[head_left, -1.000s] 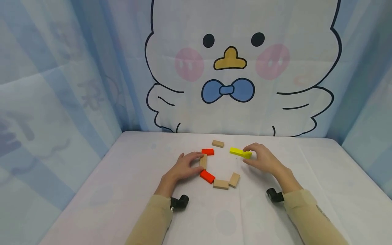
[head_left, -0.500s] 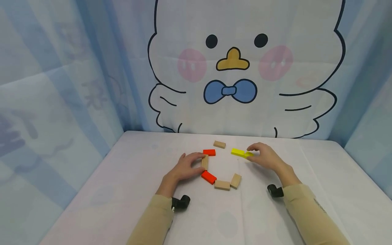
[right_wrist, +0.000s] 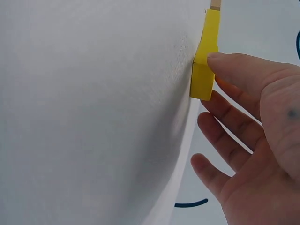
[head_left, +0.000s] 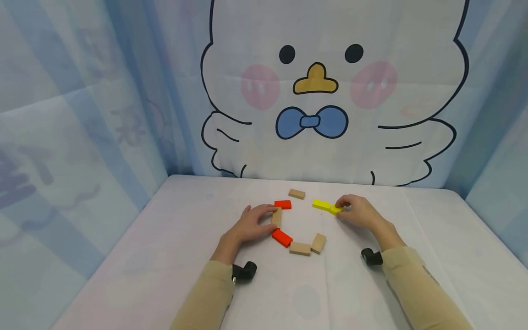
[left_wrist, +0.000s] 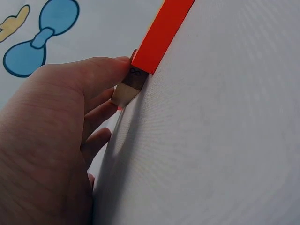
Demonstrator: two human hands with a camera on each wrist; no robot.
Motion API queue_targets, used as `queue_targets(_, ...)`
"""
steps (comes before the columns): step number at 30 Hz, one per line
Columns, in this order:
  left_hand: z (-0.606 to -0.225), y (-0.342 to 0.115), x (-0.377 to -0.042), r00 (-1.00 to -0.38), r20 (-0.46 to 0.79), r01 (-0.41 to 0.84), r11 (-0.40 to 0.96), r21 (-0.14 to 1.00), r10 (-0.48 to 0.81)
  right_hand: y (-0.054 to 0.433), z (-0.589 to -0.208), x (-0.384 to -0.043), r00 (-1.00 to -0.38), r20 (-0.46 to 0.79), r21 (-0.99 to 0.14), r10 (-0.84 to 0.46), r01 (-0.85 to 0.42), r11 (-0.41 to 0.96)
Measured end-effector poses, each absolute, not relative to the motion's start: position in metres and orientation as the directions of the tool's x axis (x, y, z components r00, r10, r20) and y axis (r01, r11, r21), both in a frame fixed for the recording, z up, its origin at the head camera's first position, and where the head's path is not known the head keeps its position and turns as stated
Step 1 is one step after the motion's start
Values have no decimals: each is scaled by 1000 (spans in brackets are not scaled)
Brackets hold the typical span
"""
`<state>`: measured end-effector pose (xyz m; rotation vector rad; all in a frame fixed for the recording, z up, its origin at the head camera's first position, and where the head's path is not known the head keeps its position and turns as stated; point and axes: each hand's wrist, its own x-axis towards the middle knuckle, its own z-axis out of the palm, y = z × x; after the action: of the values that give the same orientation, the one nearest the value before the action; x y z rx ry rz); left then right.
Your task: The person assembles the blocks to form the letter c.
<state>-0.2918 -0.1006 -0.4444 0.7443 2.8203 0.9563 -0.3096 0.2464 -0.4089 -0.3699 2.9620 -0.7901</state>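
Note:
My left hand [head_left: 252, 224] holds a plain wooden block [head_left: 277, 219] by its two ends, thumb at the near end and fingertips at the far end. Red blocks lie at both ends of it, one [head_left: 282, 238] nearer and one [head_left: 283, 204] farther. In the left wrist view, the nearer red block [left_wrist: 161, 37] comes right up to the thumb. On the right, my right hand [head_left: 358, 212] pinches a yellow block [right_wrist: 202, 80] between thumb and fingers. Its end meets another yellow block [head_left: 321, 204] at an angle. Remaining right fingers spread loosely below.
Two more wooden blocks lie end to end at the near side, one [head_left: 299, 248] flat across and one [head_left: 318, 243] slanted. A further wooden block [head_left: 296, 194] sits at the back. Together the blocks outline a rough ring on the white tablecloth [head_left: 198, 201].
My right thumb has closed in on the nearer yellow block, which now sits angled against the other one. My left hand keeps its hold; the head view has shifted slightly.

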Motion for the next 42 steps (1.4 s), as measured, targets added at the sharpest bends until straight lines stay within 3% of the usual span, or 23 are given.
queue_targets(15,-443,-100,-292,-876,94,432,683,588,473,239,-406,-294,-962,-26,-520,-271,-218,826)
queue_targets(42,-447,-99,-294,-885,73,412,701,583,459,218,-404,-275,-895,17,-510,-445,-391,766)
